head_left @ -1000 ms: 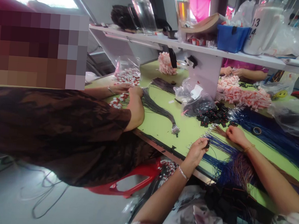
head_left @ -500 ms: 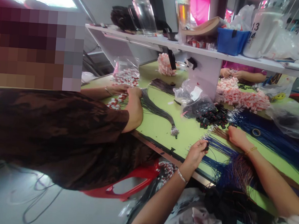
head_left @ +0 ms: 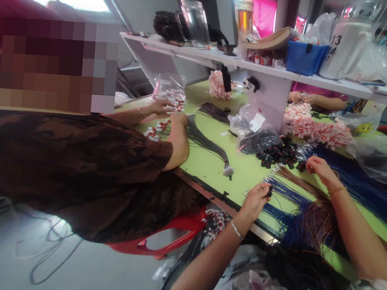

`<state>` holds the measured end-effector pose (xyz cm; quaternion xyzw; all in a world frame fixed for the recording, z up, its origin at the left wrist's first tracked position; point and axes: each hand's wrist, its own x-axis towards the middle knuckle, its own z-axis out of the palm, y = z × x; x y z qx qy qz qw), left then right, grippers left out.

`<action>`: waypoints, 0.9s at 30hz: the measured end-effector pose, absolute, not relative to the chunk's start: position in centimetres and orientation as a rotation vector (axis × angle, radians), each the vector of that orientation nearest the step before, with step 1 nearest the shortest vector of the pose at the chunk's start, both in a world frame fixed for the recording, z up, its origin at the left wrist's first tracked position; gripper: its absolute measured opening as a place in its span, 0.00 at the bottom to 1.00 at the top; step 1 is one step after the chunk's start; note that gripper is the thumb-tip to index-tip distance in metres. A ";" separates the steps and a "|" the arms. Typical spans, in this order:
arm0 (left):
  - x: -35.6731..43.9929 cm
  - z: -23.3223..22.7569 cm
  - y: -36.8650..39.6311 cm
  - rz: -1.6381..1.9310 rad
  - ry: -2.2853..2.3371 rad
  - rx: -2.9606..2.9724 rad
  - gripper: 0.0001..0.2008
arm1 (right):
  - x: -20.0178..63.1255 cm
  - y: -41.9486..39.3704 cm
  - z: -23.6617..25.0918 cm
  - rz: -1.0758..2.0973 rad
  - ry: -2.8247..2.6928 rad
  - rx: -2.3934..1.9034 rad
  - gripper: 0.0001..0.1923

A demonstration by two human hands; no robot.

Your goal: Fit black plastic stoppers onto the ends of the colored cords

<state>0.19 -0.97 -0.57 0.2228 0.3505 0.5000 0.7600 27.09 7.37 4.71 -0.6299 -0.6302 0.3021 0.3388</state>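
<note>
In the head view my left hand (head_left: pixel 255 199) pinches a small black plastic connector (head_left: pixel 269 191) over the table's front edge. Blue wires (head_left: pixel 289 189) with bare silvery ends lie just to its right. My right hand (head_left: pixel 321 169) is closed, fingertips together, beside the pile of black connectors (head_left: pixel 275 153); whatever is between them is too small to make out. Brown wires (head_left: pixel 305 181) lie to its left, and a larger spread of dark blue wires (head_left: pixel 360 178) runs behind and to the right of it.
A co-worker's arm (head_left: pixel 179 146) reaches over a grey wire bundle (head_left: pixel 210 142) at left. Another person's hands (head_left: pixel 303 98) work beyond pink-white connectors (head_left: pixel 327 128). A shelf (head_left: pixel 206 53) spans the table, bearing a blue bin (head_left: pixel 306 58). A red stool (head_left: pixel 163 240) stands below.
My right hand has moved away from the brown wire ends, rightward and slightly farther back. My left hand still holds the black connector. The co-worker's far hand has lifted toward the bag.
</note>
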 end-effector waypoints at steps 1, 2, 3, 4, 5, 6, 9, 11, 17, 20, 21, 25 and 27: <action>0.2 -0.6 -1.0 1.089 0.764 0.486 0.18 | 26.7 7.4 4.7 0.841 -1.570 -1.602 0.09; 0.3 -0.6 -0.9 1.091 0.766 0.487 0.18 | 26.2 7.4 4.7 0.884 -1.523 -1.562 0.09; 0.3 -0.6 -0.9 1.091 0.770 0.488 0.18 | 25.4 7.4 4.8 0.914 -1.498 -1.527 0.09; 0.4 -0.6 -0.9 1.091 0.774 0.489 0.18 | 24.6 7.4 5.0 0.940 -1.484 -1.496 0.09; 0.4 -0.6 -0.9 1.090 0.778 0.489 0.18 | 23.7 7.4 5.2 0.969 -1.478 -1.467 0.10; 0.4 -0.6 -0.9 1.090 0.779 0.489 0.17 | 22.7 7.4 5.5 0.996 -1.483 -1.441 0.10; 0.4 -0.8 -0.9 1.095 0.772 0.486 0.17 | 20.0 6.8 6.4 1.055 -1.523 -1.335 0.10; 0.3 -0.9 -1.0 1.106 0.763 0.482 0.16 | 18.5 6.0 6.7 1.059 -1.551 -1.282 0.09; 0.5 -0.9 -0.9 1.127 0.710 0.404 0.14 | 16.6 2.4 5.2 1.015 -1.712 -1.260 0.07; 0.7 -0.8 -0.8 1.112 0.690 0.381 0.12 | 16.2 0.8 4.3 1.021 -1.740 -1.287 0.05; 0.7 -0.8 -0.8 1.106 0.687 0.379 0.12 | 16.1 0.4 4.1 1.000 -1.754 -1.304 0.05; 0.7 -0.8 -0.7 1.100 0.681 0.370 0.12 | 15.8 -0.4 3.5 0.848 -1.816 -1.386 0.05; 0.6 -0.8 -0.8 1.104 0.679 0.375 0.12 | 15.7 -0.5 3.3 0.809 -1.838 -1.415 0.06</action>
